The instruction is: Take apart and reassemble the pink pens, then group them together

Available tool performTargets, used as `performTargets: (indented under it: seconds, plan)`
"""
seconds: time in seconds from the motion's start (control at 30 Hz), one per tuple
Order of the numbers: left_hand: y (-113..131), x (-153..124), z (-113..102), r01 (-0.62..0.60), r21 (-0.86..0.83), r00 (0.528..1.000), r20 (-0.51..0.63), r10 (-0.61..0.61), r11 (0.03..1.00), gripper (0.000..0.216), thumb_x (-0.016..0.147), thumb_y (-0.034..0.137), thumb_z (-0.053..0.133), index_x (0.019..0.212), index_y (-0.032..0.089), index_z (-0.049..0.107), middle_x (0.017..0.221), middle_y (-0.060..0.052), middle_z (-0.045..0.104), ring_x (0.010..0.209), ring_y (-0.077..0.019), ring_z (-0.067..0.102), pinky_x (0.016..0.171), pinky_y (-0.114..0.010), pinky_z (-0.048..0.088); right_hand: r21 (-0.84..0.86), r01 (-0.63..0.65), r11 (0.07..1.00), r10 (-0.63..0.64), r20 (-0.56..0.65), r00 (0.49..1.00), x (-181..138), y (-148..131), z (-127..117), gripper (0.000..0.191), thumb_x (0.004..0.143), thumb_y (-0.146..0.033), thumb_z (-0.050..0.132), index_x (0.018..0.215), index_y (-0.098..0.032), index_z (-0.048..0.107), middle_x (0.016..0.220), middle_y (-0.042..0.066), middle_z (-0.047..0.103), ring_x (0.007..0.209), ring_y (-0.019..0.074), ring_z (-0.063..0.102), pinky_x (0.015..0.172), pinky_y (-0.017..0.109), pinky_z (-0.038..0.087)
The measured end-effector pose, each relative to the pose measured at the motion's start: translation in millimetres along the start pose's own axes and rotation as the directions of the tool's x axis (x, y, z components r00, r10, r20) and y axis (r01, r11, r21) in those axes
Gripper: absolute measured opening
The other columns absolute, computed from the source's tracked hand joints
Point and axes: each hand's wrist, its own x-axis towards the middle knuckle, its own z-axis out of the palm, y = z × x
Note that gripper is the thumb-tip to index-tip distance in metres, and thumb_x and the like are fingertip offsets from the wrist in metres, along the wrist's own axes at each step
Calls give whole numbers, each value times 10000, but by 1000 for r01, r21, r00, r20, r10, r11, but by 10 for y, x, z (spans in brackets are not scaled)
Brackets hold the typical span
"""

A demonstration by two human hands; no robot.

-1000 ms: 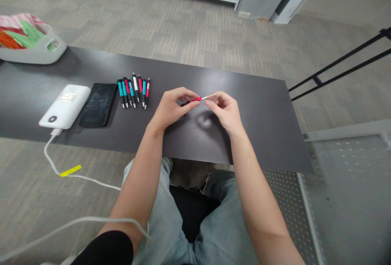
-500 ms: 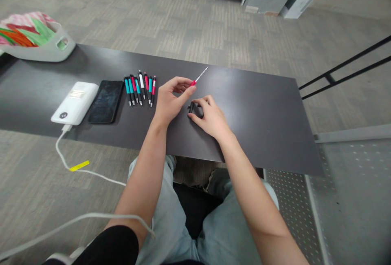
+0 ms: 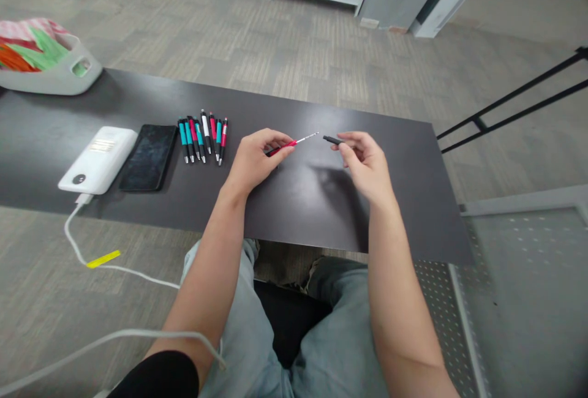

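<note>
My left hand (image 3: 253, 156) is closed around a red and black pen body (image 3: 289, 144). A thin pale refill (image 3: 307, 138) sticks out of it, slanting up to the right. My right hand (image 3: 371, 168) pinches a black pen grip section (image 3: 332, 139) between thumb and fingers, held above the table. Its free end faces the refill tip, with a small gap between them. The rear of the grip section is hidden by my fingers. A row of assembled pens (image 3: 206, 131), teal, red and white with black grips, lies to the left of my left hand.
On the dark table (image 3: 294, 220), a black phone (image 3: 149, 158) lies beside a white power bank (image 3: 97, 160). A white cable (image 3: 73, 239) runs off the near edge. At the far left stands a white basket (image 3: 68, 76) with colourful contents.
My right hand has lifted off the table with the black grip section and moved right, now beyond the refill tip. The refill in my left hand has tilted flatter.
</note>
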Motion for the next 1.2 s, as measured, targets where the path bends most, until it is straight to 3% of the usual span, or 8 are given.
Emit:
performTargets:
  seconds: [0.13, 0.53, 0.77, 1.2]
  plan:
    - [9, -6, 1, -22, 5, 999, 49, 21, 1000, 120, 983, 411, 894, 1033, 305, 923, 1027, -56, 892, 942, -270, 806, 867, -419, 642, 65, 21, 998, -16, -83, 996, 20, -14, -124, 444, 903, -684, 953, 1056, -309, 774, 992, 44, 845, 752, 213, 690, 651, 360, 609]
    - [51, 0, 0, -37, 24, 993, 110, 34, 999, 124, 965, 438, 918, 996, 319, 933, 1004, -52, 887, 900, -267, 774, 862, -420, 630, 47, 0, 999, 1, -9, 1000, -2, -53, -140, 326, 878, -562, 1008, 1029, -300, 884, 931, 25, 835, 726, 202, 694, 694, 382, 655]
    - [67, -14, -14, -53, 31, 992, 120, 49, 998, 161, 1010, 452, 900, 1024, 293, 921, 1038, -55, 890, 947, -264, 790, 907, -417, 622, 61, 47, 997, -43, -77, 996, 12, -36, -234, 401, 852, -641, 1028, 1011, -302, 884, 978, 40, 860, 745, 206, 694, 679, 374, 636]
    - [103, -11, -15, -63, 55, 987, 153, 54, 997, 220, 1023, 508, 883, 1035, 293, 927, 1029, -62, 891, 931, -266, 777, 905, -425, 619, 50, 16, 999, -18, 34, 999, -16, -43, -129, 399, 882, -651, 1009, 1047, -307, 891, 933, 43, 842, 792, 234, 728, 734, 401, 648]
